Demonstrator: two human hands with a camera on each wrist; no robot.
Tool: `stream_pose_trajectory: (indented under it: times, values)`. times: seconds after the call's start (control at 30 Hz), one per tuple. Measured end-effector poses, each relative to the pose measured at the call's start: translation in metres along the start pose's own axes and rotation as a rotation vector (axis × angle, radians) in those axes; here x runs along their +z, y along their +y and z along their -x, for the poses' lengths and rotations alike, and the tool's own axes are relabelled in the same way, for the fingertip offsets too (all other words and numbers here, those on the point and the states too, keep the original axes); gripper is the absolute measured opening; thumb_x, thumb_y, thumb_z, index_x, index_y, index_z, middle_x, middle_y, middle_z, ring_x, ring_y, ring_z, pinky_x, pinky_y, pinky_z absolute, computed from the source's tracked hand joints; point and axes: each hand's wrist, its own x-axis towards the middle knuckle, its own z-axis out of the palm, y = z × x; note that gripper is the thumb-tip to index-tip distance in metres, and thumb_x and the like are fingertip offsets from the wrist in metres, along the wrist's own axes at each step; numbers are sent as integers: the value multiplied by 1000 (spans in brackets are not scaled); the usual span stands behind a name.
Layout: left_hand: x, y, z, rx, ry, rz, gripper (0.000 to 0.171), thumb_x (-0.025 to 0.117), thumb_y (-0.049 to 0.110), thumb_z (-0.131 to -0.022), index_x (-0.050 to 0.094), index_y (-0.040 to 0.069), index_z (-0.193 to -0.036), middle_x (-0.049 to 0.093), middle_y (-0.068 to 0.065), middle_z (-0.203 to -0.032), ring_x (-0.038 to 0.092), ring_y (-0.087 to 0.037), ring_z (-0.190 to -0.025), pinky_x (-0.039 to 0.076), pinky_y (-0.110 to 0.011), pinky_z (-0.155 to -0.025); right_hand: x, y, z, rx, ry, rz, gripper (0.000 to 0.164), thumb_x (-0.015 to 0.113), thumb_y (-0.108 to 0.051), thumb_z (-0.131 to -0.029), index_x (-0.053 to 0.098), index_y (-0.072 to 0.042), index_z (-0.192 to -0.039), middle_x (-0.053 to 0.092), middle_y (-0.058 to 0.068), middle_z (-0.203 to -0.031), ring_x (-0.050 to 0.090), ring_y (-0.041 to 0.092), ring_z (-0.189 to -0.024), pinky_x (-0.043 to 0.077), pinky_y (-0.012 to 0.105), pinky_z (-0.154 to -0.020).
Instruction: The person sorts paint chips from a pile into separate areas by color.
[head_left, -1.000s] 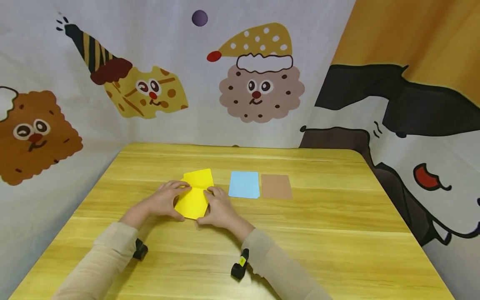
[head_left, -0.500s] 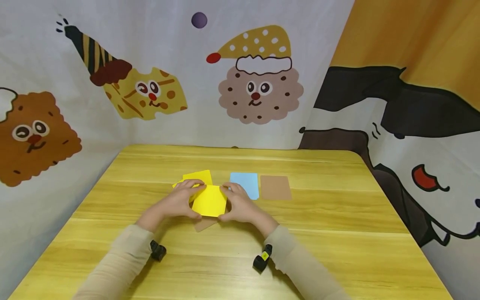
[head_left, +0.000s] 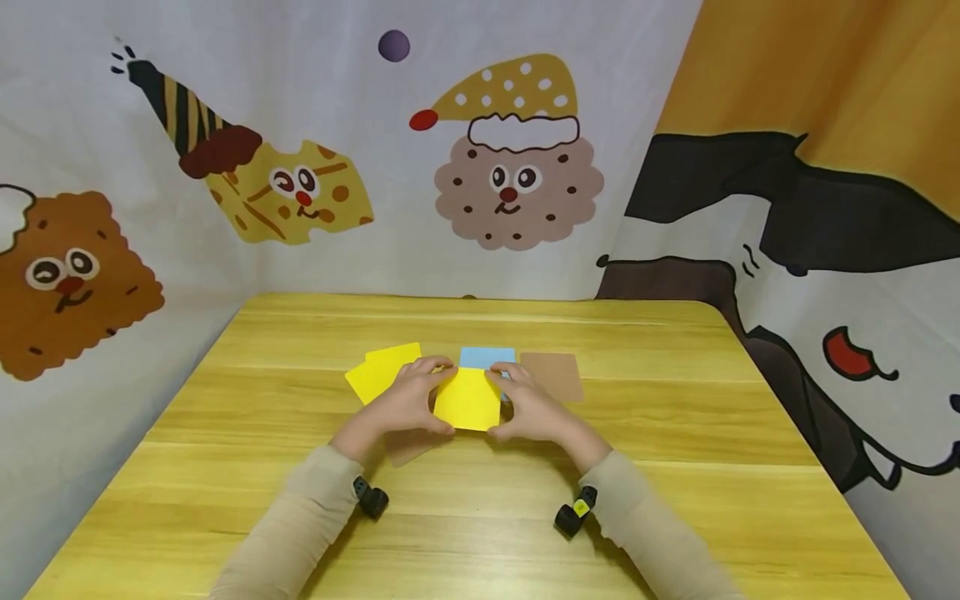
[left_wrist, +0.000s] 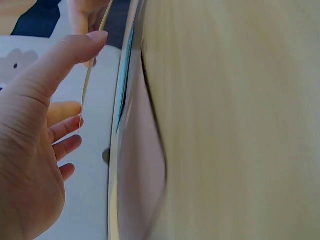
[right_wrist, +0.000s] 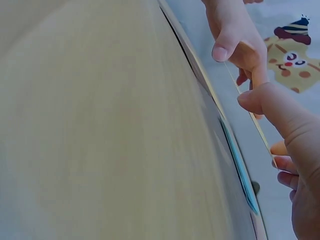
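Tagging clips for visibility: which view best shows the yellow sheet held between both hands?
The head view: the yellow sheet shows its broad face between left hand and right hand. Both wrist views show only its thin edge.

The held sheet [head_left: 467,402] between left hand [head_left: 411,400] and right hand [head_left: 534,407] is showing yellow; the rear sheet [head_left: 487,357] beyond, light blue; the bench [head_left: 472,517] beneath, yellow wood grain.

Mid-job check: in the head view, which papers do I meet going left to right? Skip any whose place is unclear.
Loose yellow papers → held yellow paper, between left hand and right hand → far brown paper.
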Motion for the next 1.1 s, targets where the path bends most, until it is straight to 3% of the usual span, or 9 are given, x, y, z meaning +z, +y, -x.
stream_pose_trajectory:
  times: [0.33, 0.53, 0.77, 1.1]
  values:
    - [19, 32, -37, -11, -35, -7, 100, 82, 53, -68, 41, 3, -144, 34, -11, -146, 27, -27, -134, 19, -51, -107, -28, 32, 26, -21, 11, 6, 97, 83, -31, -70, 34, 3, -146, 28, 20, -149, 23, 34, -135, 35, 52, -100]
    - [33, 51, -60, -12, -15, 1, 101, 82, 54, -67, 42, 3, -144, 36, -11, -146, 28, -27, -134, 23, -49, -106, -42, 50, 42, -34, 30, 68, 96, 82, -32, -69, 36, 4, -145, 30, 20, -148, 24, 34, -133, 30, 57, -100]
    - [50, 72, -85, -24, -5, -31, 102, 80, 58, -66, 41, 6, -145, 35, -5, -146, 29, -23, -133, 24, -44, -106, -58, 69, 60, 17, 56, 127, 97, 83, -36, -67, 39, 2, -144, 33, 18, -146, 26, 35, -132, 26, 58, -102]
    - [77, 99, -124, -35, 28, -38, 102, 79, 59, -67, 40, 8, -146, 37, -3, -145, 29, -21, -134, 22, -42, -107, -82, 99, 85, 92, 35, 117, 97, 84, -28, -65, 38, 4, -144, 30, 21, -146, 25, 39, -131, 26, 61, -101]
